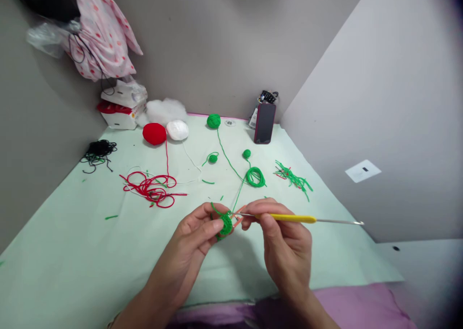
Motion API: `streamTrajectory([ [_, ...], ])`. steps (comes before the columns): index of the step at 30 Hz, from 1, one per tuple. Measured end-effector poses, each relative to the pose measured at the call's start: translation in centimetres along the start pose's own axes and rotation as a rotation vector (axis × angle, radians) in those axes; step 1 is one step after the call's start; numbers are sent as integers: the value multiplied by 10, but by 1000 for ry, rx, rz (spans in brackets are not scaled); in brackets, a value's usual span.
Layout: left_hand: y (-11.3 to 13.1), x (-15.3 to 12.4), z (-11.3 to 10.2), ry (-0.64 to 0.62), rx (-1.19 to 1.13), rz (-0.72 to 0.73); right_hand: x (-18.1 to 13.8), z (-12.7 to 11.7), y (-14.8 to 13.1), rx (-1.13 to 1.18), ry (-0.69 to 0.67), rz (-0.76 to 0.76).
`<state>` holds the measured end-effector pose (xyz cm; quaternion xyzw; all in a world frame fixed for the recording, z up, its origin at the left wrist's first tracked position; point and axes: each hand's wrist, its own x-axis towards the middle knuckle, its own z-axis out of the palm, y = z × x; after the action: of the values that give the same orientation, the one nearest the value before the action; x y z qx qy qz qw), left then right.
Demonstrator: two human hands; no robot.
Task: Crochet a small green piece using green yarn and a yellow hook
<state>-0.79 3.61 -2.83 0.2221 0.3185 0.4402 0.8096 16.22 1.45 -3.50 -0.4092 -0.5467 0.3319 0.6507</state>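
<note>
Pinched in my left hand is a small round piece of green crochet. My right hand grips a crochet hook by its yellow handle, with one metal end at the top edge of the green piece and the other pointing right. An orange clip-like thing hangs at the right side of the crochet, close to my right fingertips; its exact kind is unclear. From the work, a strand of green yarn runs up to a green yarn ball near the wall.
A red yarn ball, a white yarn ball and white stuffing sit at the back left. Tangled red yarn, black yarn, a green coil and green scraps lie about. A phone leans upright.
</note>
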Motion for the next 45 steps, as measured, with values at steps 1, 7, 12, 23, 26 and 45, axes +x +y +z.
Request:
streamTrajectory([
  [1,0,0,0,-3,3,0,0,0,0,-3,0,-2],
  [7,-2,-2,2,-32,70,44,3,5,-4,-7,-30,-16],
  [12,-3,-2,4,-1,118,92,4,8,-3,45,-82,-20],
  [23,1,-1,3,69,190,147,5,-2,2,173,-63,165],
  [26,1,-2,3,86,203,171,3,-2,-2,59,-84,70],
  [45,-12,-5,-10,248,548,529,1,5,-8,-468,-214,-527],
])
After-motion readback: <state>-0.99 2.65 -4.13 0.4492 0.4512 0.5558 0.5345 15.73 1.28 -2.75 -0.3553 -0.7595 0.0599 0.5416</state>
